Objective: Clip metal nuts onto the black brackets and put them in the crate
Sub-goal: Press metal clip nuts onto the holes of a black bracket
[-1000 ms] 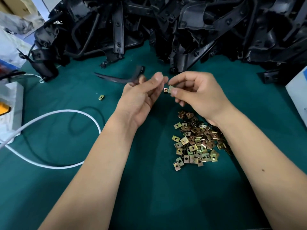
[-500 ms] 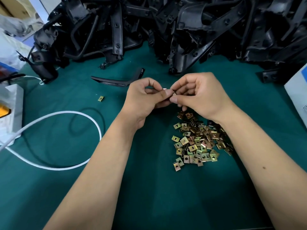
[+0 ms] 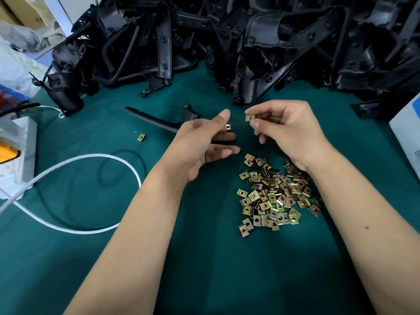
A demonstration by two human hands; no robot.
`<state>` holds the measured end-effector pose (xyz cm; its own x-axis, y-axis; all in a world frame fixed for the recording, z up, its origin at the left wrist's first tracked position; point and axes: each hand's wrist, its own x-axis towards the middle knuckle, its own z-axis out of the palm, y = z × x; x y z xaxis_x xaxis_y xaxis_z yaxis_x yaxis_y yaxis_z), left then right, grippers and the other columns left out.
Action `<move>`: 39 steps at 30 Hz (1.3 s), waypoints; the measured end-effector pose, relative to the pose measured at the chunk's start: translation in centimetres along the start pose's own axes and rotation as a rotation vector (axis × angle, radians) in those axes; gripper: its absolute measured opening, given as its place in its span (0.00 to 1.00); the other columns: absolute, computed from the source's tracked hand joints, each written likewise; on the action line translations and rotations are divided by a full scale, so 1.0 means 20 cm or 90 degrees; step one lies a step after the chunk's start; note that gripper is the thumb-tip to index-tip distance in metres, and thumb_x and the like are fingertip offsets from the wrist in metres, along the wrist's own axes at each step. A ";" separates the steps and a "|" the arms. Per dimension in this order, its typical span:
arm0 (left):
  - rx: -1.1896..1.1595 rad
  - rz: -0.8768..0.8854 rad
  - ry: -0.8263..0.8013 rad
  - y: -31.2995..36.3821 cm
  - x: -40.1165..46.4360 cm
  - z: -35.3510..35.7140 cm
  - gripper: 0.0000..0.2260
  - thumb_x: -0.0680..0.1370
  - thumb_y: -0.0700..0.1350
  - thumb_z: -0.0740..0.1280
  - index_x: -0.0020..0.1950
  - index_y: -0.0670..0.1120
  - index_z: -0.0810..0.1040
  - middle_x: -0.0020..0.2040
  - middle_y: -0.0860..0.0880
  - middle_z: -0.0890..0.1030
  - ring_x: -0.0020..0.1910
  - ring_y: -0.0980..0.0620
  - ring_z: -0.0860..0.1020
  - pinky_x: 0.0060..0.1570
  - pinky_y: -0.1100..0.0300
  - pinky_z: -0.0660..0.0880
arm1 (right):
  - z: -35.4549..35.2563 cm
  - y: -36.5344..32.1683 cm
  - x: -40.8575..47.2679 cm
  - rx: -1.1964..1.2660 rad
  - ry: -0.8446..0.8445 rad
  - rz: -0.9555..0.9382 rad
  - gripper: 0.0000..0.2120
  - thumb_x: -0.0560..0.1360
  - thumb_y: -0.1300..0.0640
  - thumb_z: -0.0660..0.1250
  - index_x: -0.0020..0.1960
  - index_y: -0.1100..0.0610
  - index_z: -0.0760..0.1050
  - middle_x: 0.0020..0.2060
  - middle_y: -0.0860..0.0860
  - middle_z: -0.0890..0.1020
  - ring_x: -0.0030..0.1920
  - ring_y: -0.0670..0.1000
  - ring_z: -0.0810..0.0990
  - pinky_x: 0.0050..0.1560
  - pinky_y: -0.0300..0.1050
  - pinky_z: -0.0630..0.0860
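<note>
My left hand (image 3: 202, 142) hovers over the green table and pinches a small brass clip nut (image 3: 227, 127) between thumb and forefinger. A short gap to the right, my right hand (image 3: 288, 130) pinches a second clip nut (image 3: 250, 118) at its fingertips. Below both hands lies a heap of several loose clip nuts (image 3: 275, 194). One black bracket (image 3: 156, 119) lies flat just beyond my left hand. A big pile of black brackets (image 3: 250, 42) fills the back of the table. No crate is in view.
A single stray clip nut (image 3: 141, 137) lies left of the loose bracket. A white cable (image 3: 91, 160) and a black cable loop over the left side. A white box (image 3: 16, 155) stands at the left edge, another white box (image 3: 406, 137) at the right edge.
My hands were pressed together at the fingertips half a second ago; they have drawn apart, each now pinching its own nut.
</note>
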<state>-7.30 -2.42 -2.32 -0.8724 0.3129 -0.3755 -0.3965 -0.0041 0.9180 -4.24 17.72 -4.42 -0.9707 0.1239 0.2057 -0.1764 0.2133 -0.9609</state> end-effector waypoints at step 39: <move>0.650 0.576 0.128 -0.08 0.08 -0.01 0.52 0.59 0.65 0.82 0.78 0.50 0.66 0.62 0.55 0.79 0.64 0.54 0.77 0.67 0.53 0.65 | 0.10 -0.09 -0.04 0.105 -0.061 0.164 0.08 0.82 0.63 0.66 0.46 0.64 0.80 0.30 0.51 0.77 0.28 0.46 0.72 0.23 0.35 0.64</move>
<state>-8.10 -2.02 -4.39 -0.7719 0.4326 0.4658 0.6332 0.5890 0.5021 -3.47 15.32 -3.21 -0.9964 0.0606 -0.0592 0.0608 0.0260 -0.9978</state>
